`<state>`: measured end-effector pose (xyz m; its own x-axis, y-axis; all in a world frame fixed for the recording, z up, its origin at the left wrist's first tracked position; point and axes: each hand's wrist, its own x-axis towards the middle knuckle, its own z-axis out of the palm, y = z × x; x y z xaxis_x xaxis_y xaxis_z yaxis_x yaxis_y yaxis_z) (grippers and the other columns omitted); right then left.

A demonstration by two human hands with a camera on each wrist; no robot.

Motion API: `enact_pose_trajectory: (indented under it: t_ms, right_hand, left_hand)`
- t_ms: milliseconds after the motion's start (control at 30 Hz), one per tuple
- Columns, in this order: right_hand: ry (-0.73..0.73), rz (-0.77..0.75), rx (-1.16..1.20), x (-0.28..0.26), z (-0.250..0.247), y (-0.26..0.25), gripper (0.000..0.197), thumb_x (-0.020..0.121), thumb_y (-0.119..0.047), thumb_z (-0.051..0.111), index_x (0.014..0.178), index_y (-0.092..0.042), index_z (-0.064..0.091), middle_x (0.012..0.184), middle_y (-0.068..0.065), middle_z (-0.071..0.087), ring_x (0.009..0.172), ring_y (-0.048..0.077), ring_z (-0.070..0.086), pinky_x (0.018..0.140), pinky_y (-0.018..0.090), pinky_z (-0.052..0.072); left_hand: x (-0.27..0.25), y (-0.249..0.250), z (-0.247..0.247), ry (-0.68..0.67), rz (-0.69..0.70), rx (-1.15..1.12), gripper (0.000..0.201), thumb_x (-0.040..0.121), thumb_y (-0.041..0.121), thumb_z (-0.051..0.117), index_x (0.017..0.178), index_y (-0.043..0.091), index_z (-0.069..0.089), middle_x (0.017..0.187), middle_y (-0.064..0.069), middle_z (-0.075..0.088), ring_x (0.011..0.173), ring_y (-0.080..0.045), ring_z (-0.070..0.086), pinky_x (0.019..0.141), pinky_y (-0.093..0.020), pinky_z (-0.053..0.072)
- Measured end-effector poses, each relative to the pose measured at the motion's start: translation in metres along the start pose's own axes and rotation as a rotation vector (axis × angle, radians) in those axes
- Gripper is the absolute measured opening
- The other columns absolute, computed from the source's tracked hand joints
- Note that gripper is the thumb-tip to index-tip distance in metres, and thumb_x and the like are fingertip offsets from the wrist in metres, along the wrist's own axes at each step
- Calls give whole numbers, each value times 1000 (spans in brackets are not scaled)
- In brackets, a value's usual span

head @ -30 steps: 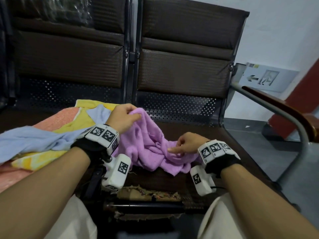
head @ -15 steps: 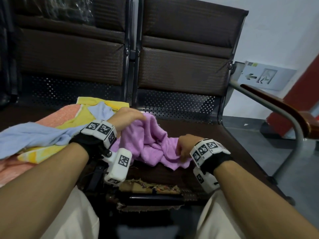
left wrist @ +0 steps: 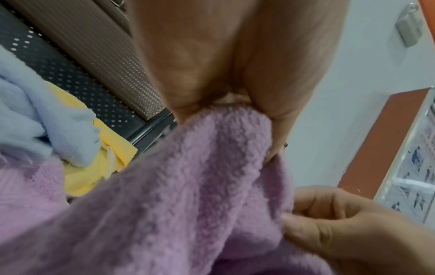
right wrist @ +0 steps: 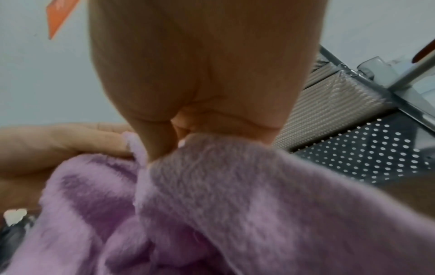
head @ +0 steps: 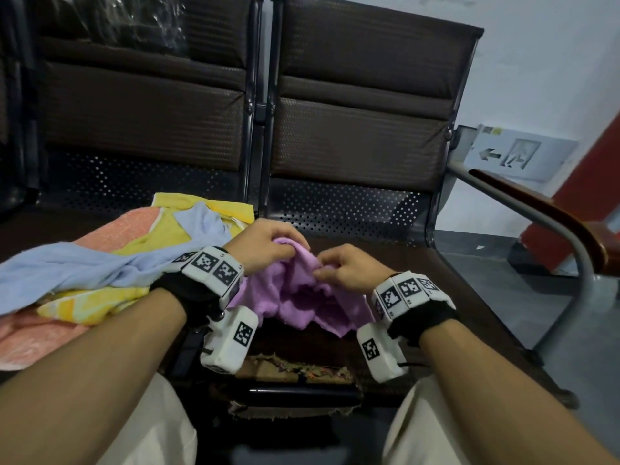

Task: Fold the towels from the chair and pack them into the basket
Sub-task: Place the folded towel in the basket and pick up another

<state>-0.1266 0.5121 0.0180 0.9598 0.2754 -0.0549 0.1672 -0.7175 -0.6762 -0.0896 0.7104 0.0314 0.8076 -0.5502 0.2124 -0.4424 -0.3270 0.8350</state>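
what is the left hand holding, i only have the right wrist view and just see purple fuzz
Observer: The left hand pinches the top edge of the purple towel, which hangs bunched over the chair seat.
Operator: any other towels left
Observer: Yes, a light blue towel, a yellow towel and an orange towel lie heaped on the neighbouring seat.
Operator: basket nearby
Observer: No view shows a basket.

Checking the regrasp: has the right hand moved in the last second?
Yes. The right hand has shifted left along the purple towel, away from the armrest, close to the left hand.
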Motion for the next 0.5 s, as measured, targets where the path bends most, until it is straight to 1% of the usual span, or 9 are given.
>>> enact_pose_trajectory:
  t_ms: [33,67,133,200,267,367,433,467,500]
  right_hand:
    - [97,6,5,3,-3,1,25,86,-18,65,64,-30,65,61,-12,61,63,4,55,69,27,45]
    - [219,17,63,5,-6,2,26,86,-16,63,62,-26,63,59,-11,58,61,5,52,68,27,43]
    - [472,34,272,9,-14,2,28,85,-9,60,60,-21,62,59,-8,58,63,11,52,68,31,44]
    - [662,56,458,13,-22,2,34,85,-7,57,56,-23,65,57,-11,60,64,13,55,69,33,46]
    - [807,84,577,14,-29,1,35,84,-8,54,57,-26,67,59,-9,62,67,16,56,71,36,48]
    - [1029,165,624,16,-37,4,21,85,-12,53,71,-21,67,73,-3,64,78,19,59,80,38,50]
    - [1069,176,607,16,-36,7,11,85,-15,59,92,-19,67,86,-3,66,88,17,61,86,33,51]
    - [1017,189,602,17,-34,7,19,84,-16,63,103,-17,64,94,-1,66,93,16,62,88,31,51]
    - [927,204,610,17,-30,7,34,83,-17,67,116,-17,58,101,1,65,96,17,62,90,32,51]
  left_hand:
    - [0,-1,-1,31,-13,-10,27,79,-5,63,84,21,70,86,0,70,83,-9,62,80,-22,49]
    - [0,-3,-1,42,-33,-9,23,79,-3,66,87,19,68,86,-2,69,82,-12,61,80,-27,50]
    - [-1,-6,-2,20,-75,-9,17,80,3,69,93,15,66,89,-7,69,81,-15,62,80,-33,51]
    - [-2,-6,-2,-3,-101,-15,13,82,8,69,95,9,65,91,-12,70,82,-19,63,80,-34,52]
    - [-2,-6,-3,-13,-143,51,8,83,16,69,85,9,65,81,-9,67,76,-20,60,70,-30,49]
    - [-3,-10,-5,-80,-325,341,30,83,41,66,66,18,57,63,2,55,61,-13,51,56,-24,38]
    - [-5,-10,-5,-127,-438,511,39,85,52,59,64,19,56,61,3,54,58,-12,49,53,-25,36]
    - [-6,-11,-4,-129,-451,539,40,87,53,55,66,18,57,62,3,54,59,-12,49,53,-25,36]
    - [-5,-10,-3,-114,-440,523,40,89,52,52,68,18,57,62,4,53,62,-13,50,54,-25,35]
